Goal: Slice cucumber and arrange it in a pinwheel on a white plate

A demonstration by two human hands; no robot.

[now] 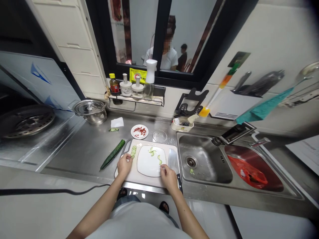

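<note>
By the plate [147, 163], left grip [130, 158] slightly open at cucumber slices [134, 151]

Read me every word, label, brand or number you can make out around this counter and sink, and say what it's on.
No text is legible here.
Brown bottle with a yellow cap: red label, too small to read.
Flat yellow packet on the shelf: print too small to read.
White sheet at the far right: dark lettering, too blurred.
Pale panel by the stove: blue emblem, no readable words.
</note>
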